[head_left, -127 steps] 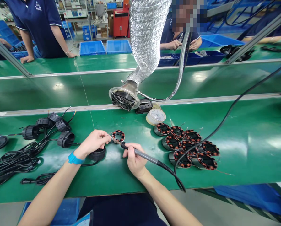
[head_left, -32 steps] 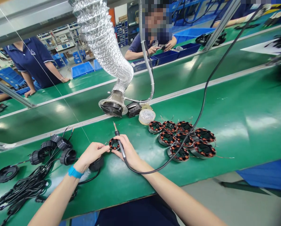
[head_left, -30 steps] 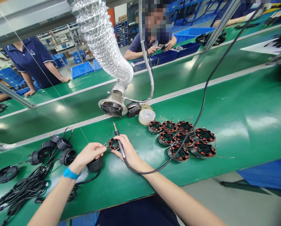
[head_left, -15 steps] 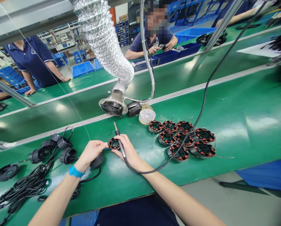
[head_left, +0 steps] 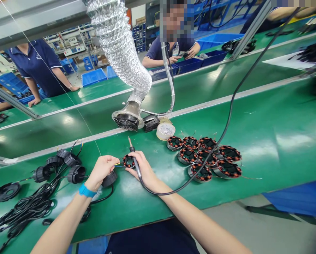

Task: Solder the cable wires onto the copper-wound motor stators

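Observation:
My right hand (head_left: 145, 172) is closed around a soldering iron (head_left: 137, 166), its tip pointing up and away from me. The same hand's fingers touch a small stator (head_left: 128, 161) with copper windings. Just left of it, my left hand (head_left: 102, 172) pinches a thin yellow wire (head_left: 117, 163) between thumb and fingers. A blue wire runs below, towards the stator. From the upper left a thin strand (head_left: 87, 125) comes down to my left hand. Under that hand sits a black ribbed cap (head_left: 109, 179) with a cable, partly covered.
Several larger stators (head_left: 206, 157) stand to the right, with the iron's cord (head_left: 228, 121) crossing over them. Black caps (head_left: 76, 173) and coiled cables (head_left: 28, 208) lie left. A fume duct (head_left: 126, 120) hangs ahead, near a round tub (head_left: 165, 131). Co-workers are across the bench.
My left hand has drawn slightly left, away from the stator, and the yellow and blue wires show more in the gap. My right hand keeps its hold on the soldering iron.

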`<state>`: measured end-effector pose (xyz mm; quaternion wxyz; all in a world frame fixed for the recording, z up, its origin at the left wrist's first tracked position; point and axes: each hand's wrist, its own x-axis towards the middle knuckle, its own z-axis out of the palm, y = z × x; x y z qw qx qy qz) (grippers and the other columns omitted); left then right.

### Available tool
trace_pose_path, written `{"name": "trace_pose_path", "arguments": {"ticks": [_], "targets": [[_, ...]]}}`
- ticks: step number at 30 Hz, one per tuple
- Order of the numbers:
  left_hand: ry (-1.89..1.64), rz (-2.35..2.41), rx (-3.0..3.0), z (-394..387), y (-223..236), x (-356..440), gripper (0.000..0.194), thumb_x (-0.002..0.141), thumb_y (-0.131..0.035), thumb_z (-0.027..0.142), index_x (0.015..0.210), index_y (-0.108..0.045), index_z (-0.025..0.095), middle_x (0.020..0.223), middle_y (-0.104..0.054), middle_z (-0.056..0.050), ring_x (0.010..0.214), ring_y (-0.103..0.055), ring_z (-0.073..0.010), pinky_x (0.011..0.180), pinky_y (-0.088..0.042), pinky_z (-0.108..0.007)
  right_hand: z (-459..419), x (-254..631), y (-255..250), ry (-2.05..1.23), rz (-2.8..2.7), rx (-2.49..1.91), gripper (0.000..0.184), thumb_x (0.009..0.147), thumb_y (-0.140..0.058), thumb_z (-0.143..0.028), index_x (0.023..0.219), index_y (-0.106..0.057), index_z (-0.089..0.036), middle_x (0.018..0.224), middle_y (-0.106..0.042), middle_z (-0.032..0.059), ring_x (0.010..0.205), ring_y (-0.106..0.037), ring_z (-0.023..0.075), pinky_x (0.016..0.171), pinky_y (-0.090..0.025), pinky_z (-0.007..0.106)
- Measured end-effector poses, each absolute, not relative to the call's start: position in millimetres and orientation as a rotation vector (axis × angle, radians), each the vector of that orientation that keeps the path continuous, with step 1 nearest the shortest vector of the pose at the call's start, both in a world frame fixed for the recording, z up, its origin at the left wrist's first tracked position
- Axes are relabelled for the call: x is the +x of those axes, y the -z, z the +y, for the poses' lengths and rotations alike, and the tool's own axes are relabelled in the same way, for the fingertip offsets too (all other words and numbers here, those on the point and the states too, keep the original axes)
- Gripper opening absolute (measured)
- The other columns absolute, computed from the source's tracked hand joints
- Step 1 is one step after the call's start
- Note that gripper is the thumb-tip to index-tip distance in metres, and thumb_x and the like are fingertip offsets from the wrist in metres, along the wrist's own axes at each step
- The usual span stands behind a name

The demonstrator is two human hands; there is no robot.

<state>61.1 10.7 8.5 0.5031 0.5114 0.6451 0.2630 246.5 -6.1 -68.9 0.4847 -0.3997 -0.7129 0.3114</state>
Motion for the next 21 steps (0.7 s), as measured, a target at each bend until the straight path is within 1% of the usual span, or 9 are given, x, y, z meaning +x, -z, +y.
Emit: {"name": "trace_pose_path", "arguments": {"ticks": [4, 7, 11, 14, 15, 17, 19, 21], "targets": [[-0.647, 1.526, 1.228, 12, -8, 56, 0.044, 0.066, -0.072, 0.054, 0.075, -0.065, 0.011, 0.045, -0.042, 0.007, 0.037, -0.029, -0.0048, 0.041, -0.019, -0.02, -10, 248, 62, -0.711, -1.772, -1.019, 0.059, 0.08, -0.073, -0.013, 0.129, -0.043, -0.025, 0.121, -0.049, 0.0089, 0.106, -0.06, 0.022, 0.094, -0.052, 0.039], [-0.704, 1.529, 1.224, 23, -6, 47, 0.046, 0.064, -0.074, 0.054, 0.074, -0.066, 0.011, 0.045, -0.042, 0.007, 0.037, -0.029, -0.0044, 0.04, -0.02, -0.019, -20, 254, 44, -0.607, -1.824, -1.089, 0.063, 0.08, -0.075, -0.017, 0.132, -0.042, -0.024, 0.124, -0.05, 0.0104, 0.11, -0.059, 0.0238, 0.095, -0.052, 0.039], [-0.824, 1.556, 1.226, 56, 0, 39, 0.046, 0.061, -0.076, 0.051, 0.08, -0.07, 0.009, 0.047, -0.045, 0.006, 0.038, -0.031, -0.0042, 0.04, -0.021, -0.018, -44, 270, 18, -0.344, -1.912, -1.275, 0.052, 0.085, -0.07, -0.021, 0.132, -0.046, -0.023, 0.123, -0.054, 0.0125, 0.108, -0.06, 0.0266, 0.09, -0.055, 0.042], [-0.943, 1.59, 1.192, 82, 3, 36, 0.041, 0.06, -0.075, 0.046, 0.076, -0.07, 0.009, 0.047, -0.047, 0.005, 0.038, -0.033, -0.0049, 0.04, -0.022, -0.018, -68, 293, 5, -0.018, -1.926, -1.379, 0.042, 0.089, -0.064, -0.019, 0.129, -0.05, -0.02, 0.12, -0.056, 0.0162, 0.105, -0.06, 0.0293, 0.086, -0.055, 0.044], [-0.982, 1.609, 1.168, 88, 3, 35, 0.037, 0.059, -0.075, 0.043, 0.074, -0.069, 0.009, 0.048, -0.05, 0.004, 0.038, -0.036, -0.0057, 0.04, -0.024, -0.019, -76, 302, 4, 0.087, -1.915, -1.405, 0.039, 0.091, -0.061, -0.019, 0.129, -0.051, -0.018, 0.12, -0.056, 0.0172, 0.105, -0.06, 0.0296, 0.085, -0.055, 0.044], [-1.093, 1.652, 1.111, 95, 0, 32, 0.031, 0.059, -0.074, 0.038, 0.071, -0.068, 0.01, 0.053, -0.057, -0.001, 0.043, -0.046, -0.0088, 0.042, -0.033, -0.02, -90, 323, 3, 0.267, -1.877, -1.469, 0.033, 0.094, -0.056, -0.02, 0.127, -0.052, -0.016, 0.117, -0.057, 0.0184, 0.104, -0.06, 0.0303, 0.084, -0.055, 0.044], [-1.304, 1.678, 1.101, 92, -7, 28, 0.027, 0.061, -0.073, 0.035, 0.071, -0.068, 0.01, 0.064, -0.065, -0.005, 0.054, -0.057, -0.013, 0.051, -0.044, -0.023, -101, 345, 8, 0.384, -1.852, -1.557, 0.03, 0.097, -0.052, -0.026, 0.125, -0.054, -0.015, 0.116, -0.057, 0.0198, 0.103, -0.059, 0.0325, 0.082, -0.054, 0.046], [-1.586, 1.643, 1.164, 76, -19, 28, 0.026, 0.069, -0.071, 0.036, 0.076, -0.068, 0.011, 0.073, -0.068, -0.007, 0.064, -0.062, -0.0145, 0.06, -0.049, -0.024, -108, 365, 19, 0.433, -1.841, -1.652, 0.032, 0.098, -0.047, -0.032, 0.123, -0.056, -0.014, 0.115, -0.057, 0.0212, 0.101, -0.059, 0.0346, 0.08, -0.054, 0.049]]}}
